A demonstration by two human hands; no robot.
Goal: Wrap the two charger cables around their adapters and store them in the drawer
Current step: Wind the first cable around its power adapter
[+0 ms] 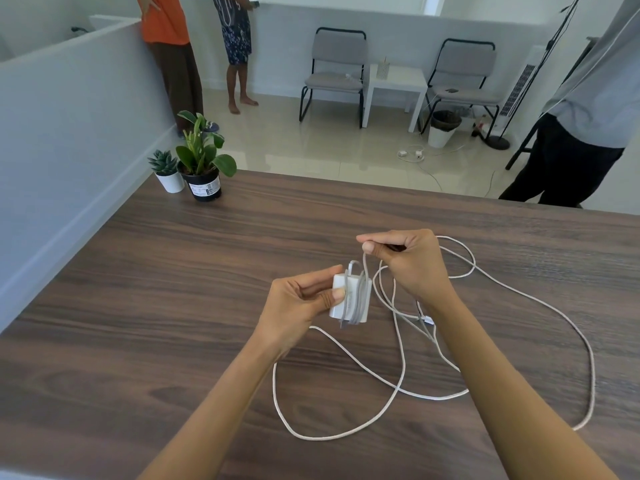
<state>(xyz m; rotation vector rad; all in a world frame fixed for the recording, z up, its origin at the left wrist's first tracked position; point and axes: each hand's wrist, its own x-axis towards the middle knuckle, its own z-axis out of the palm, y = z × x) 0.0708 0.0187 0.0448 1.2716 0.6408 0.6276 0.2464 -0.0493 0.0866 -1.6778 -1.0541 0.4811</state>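
- currently: left hand [304, 299] grips the white adapter [350, 296] by its left face, thumb on the front, held just above the table [145, 289]. a few turns of cable [519, 296] already lie round the adapter's body.
- right hand [408, 261] is clenched in a pinch on the cable, up and to the right of the adapter; the strand drops from thumb and forefinger straight down to the adapter's top right corner.
- adapter's long axis runs roughly near-to-far, tilted; the turns cross it on the short way.
- judgement: next turn means carrying the pinched strand over the far end and down behind the adapter. right hand is nearer the free cable, so it does the winding.
- slack lies in big loose loops right of and nearer than the adapter, crossing each other; could snag as it feeds.
- open table left of and beyond the adapter; two potted plants [194, 168] well apart, by the far left edge.
- second adapter and the drawer: not seen for certain.
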